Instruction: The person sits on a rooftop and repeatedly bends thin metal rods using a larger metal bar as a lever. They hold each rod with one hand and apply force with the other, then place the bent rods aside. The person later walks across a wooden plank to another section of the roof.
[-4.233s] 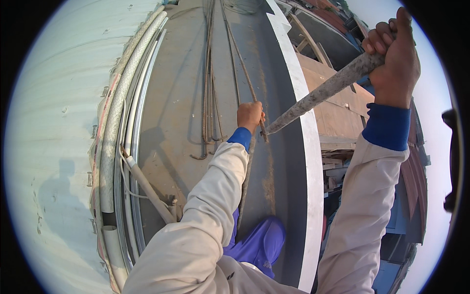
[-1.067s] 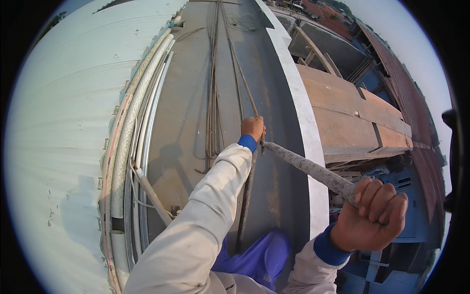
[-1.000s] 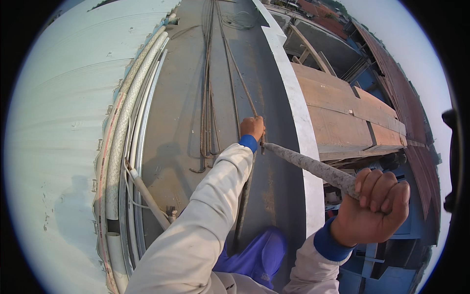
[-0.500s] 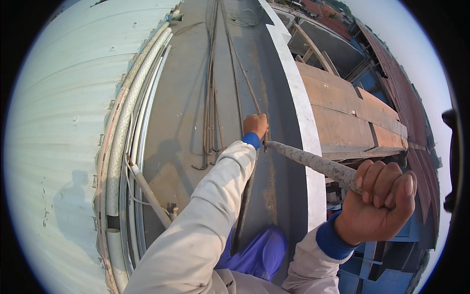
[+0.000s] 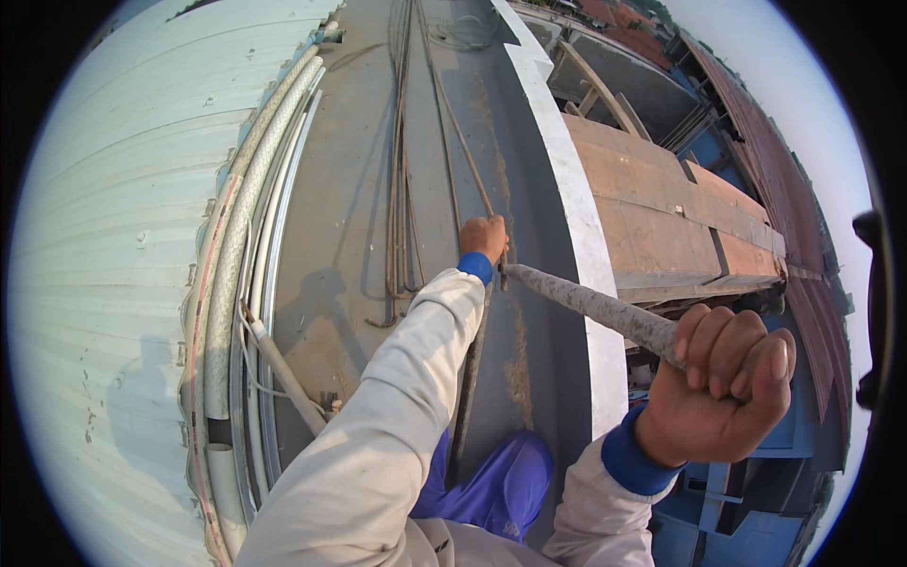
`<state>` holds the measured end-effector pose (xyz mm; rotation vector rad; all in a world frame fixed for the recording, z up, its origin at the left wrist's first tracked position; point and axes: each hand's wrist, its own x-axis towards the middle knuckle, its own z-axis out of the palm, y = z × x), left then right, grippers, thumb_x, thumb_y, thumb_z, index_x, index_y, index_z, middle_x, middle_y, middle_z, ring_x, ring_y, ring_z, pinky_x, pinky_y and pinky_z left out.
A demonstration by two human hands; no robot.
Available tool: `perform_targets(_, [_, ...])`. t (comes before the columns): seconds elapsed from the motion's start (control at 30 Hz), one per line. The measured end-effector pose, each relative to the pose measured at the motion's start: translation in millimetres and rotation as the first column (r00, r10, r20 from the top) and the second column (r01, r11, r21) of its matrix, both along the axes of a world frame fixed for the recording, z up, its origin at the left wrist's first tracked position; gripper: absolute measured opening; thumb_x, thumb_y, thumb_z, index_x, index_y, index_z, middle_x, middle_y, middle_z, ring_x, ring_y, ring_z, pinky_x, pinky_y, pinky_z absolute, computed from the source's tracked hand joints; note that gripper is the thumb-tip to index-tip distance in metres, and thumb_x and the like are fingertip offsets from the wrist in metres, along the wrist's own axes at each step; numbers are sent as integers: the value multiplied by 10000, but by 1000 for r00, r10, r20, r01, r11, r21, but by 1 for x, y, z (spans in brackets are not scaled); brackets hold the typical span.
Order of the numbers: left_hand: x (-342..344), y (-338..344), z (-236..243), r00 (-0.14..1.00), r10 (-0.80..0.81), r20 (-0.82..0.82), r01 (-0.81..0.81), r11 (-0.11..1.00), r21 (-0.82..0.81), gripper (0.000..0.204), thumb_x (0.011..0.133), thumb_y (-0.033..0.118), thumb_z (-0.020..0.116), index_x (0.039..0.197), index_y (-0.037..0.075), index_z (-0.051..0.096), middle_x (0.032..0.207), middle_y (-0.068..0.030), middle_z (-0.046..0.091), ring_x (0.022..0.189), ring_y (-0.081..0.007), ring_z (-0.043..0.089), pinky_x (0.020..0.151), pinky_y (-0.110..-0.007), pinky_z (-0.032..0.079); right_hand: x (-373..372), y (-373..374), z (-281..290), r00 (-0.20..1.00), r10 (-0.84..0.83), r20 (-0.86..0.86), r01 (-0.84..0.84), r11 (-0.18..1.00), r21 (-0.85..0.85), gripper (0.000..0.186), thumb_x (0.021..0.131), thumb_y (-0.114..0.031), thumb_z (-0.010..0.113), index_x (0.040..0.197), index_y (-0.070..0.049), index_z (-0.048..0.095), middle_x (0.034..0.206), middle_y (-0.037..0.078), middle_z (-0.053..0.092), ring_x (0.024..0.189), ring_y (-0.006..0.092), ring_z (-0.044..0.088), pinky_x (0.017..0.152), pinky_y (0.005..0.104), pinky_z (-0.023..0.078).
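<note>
- We see a big pale ribbed wall on the left, with a bundle of long pipes running along its foot.
- Next to it lies a grey flat roof strip, with a pale raised edge on its right side.
- Thin steel rods lie along the strip, pointing away from us.
- A rough grey bar slants from lower right up to the left, and its far tip sits just beside our left hand.
- Our right hand is a tight fist wrapped around the bar's near end.
- Our left hand is curled closed on one thin rod, down on the roof.
</note>
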<state>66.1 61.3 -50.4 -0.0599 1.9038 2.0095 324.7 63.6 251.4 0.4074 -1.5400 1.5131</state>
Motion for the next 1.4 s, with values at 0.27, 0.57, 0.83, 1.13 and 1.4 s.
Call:
perform_targets(0.27, [-1,0,-5,999,1,47,-2,1000,27,298,914,198,553,781,-38,678,670,-123,678,552,-229,661,572,-351,556,28,-22,-20,999,-49,-6,49,998,28,324,1001,-236,603,725,-119,482,569,37,492,474,143,450,528,334,425])
perform_targets(0.57, [-3,1,6,999,27,34,-24,996,-89,292,918,203,579,770,-33,669,667,-118,676,547,-218,656,547,-351,549,41,-32,-43,997,-71,-42,73,996,49,348,952,-275,674,712,-143,460,563,-8,431,492,121,402,543,317,371])
perform_targets(0.83, [4,-1,17,999,49,5,-49,997,-62,261,916,171,584,788,-39,670,668,-124,669,542,-211,648,546,-336,546,83,-36,-54,992,40,117,-47,997,56,360,937,-290,627,639,-149,481,555,-2,464,505,150,441,614,366,403])
perform_targets(1.13, [2,-3,9,999,-10,-30,8,998,-55,370,934,225,514,754,-47,690,669,-138,693,573,-241,685,595,-374,567,83,-19,-45,970,100,222,-109,994,28,484,977,-405,532,567,-157,469,546,1,482,520,169,463,755,434,453])
perform_targets(1.4, [8,2,14,997,-47,-57,36,983,-178,426,935,251,481,717,-44,697,656,-159,703,573,-263,706,617,-403,590,107,-23,58,167,-150,974,51,988,144,387,1016,-328,526,1213,-5,610,1395,303,557,1319,390,569,1057,489,465])
